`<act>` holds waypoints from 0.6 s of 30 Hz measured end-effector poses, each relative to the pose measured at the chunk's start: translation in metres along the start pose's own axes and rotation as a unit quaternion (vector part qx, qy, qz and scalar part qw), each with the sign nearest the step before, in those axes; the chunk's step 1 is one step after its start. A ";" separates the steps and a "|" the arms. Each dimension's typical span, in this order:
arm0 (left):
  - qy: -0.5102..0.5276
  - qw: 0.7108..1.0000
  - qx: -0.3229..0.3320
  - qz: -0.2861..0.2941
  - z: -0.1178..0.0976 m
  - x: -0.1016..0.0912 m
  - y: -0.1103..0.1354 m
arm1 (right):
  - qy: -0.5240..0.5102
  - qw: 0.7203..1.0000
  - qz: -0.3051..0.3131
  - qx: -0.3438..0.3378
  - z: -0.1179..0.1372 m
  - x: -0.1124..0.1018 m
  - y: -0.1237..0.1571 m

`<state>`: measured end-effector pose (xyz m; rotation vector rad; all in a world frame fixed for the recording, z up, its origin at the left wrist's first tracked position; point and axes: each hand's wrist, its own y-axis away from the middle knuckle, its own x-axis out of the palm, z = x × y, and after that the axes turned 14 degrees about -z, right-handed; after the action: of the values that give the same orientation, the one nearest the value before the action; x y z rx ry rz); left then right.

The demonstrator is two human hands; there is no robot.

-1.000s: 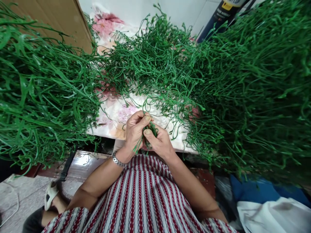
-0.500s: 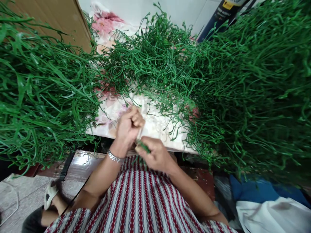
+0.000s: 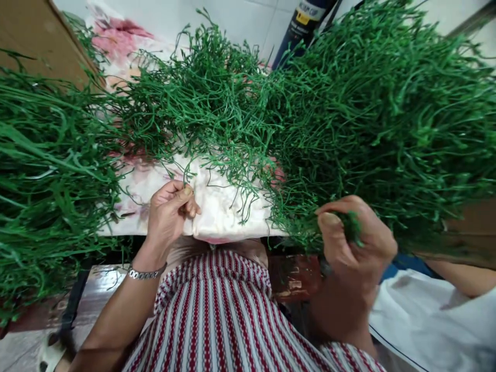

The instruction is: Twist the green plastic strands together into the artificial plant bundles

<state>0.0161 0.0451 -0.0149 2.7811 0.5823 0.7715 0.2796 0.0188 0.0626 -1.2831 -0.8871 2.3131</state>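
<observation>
My left hand (image 3: 170, 214) is over the left part of the white, pink-stained cloth (image 3: 217, 214). Its thumb and forefinger are pinched together, and a thin green stem (image 3: 187, 173) rises just behind the fingertips. Whether that stem is in the pinch is unclear. To the right, my right hand (image 3: 360, 243) is closed around a small bunch of green stems (image 3: 352, 227), at the front edge of the large right-hand heap of green plastic-looking stems (image 3: 372, 119). Its far fingers are partly hidden.
More green strands form a heap (image 3: 50, 170) on the left and a middle pile (image 3: 213, 98). Behind stand a cardboard box (image 3: 42, 41) and a dark blue cylinder (image 3: 300, 31). At lower right, another person's forearm (image 3: 461, 274) and white clothing (image 3: 434, 320) show.
My hands were close together in front of my body, with green stems between them. Now they are apart: the right has moved right to the heap with its bunch. The view has shifted right.
</observation>
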 end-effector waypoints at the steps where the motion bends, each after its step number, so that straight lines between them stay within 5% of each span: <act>1: -0.002 1.000 0.004 0.006 0.001 -0.001 0.000 | 0.073 0.997 0.005 -0.021 -0.008 -0.002 0.001; 6: -0.007 1.000 0.019 0.020 0.004 -0.002 0.002 | 0.301 0.944 0.088 -0.098 -0.035 0.013 0.013; 11: -0.006 1.000 0.002 0.010 0.002 0.000 0.007 | 0.336 0.930 0.108 -0.103 -0.034 0.026 0.022; 18: -0.100 0.995 0.021 0.005 0.004 -0.012 0.015 | 0.285 0.947 0.098 -0.106 -0.027 0.006 0.015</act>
<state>0.0141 0.0258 -0.0196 2.8554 0.5513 0.4801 0.2994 0.0204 0.0380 -2.0703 -0.8415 1.8289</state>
